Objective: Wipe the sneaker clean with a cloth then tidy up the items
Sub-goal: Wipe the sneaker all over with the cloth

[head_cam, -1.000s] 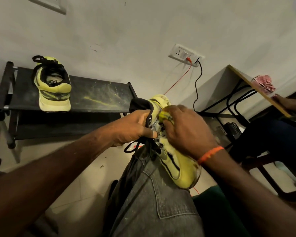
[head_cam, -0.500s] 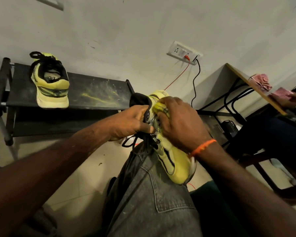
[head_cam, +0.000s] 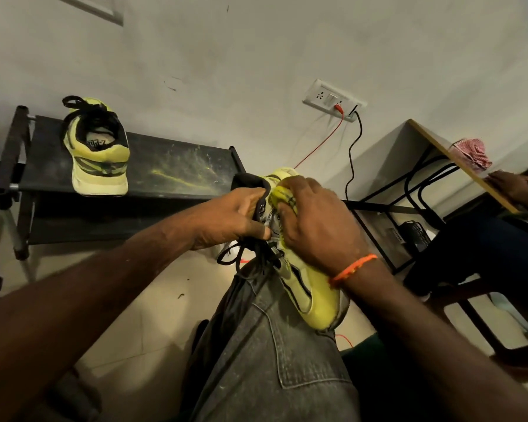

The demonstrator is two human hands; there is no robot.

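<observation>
Still mid-wipe. Your right-hand fingers [head_cam: 290,190] were curled and clamped on the yellow cloth [head_cam: 282,196], pressing it to the upper near the collar of the sneaker [head_cam: 310,295]. Your left-hand fingers [head_cam: 256,229] were wrapped round the black collar and tongue, steadying it, laces hanging below. Outward from there: right hand [head_cam: 317,226] over the lace area, left hand [head_cam: 229,217] at the heel end, sneaker propped toe-down on your knee [head_cam: 275,345].

Progress, as I judged it: wiping under way, toe and sole sides seemingly not yet reached; tidying not begun. The matching sneaker [head_cam: 96,150] sat on the black rack [head_cam: 177,175], well apart; whether it was already cleaned I could not tell.

Against the frame a second earlier: your right hand had travelled up from the mid-laces toward the collar, carrying the cloth with it. Left grip unchanged; the sneaker stayed on your knee.
</observation>
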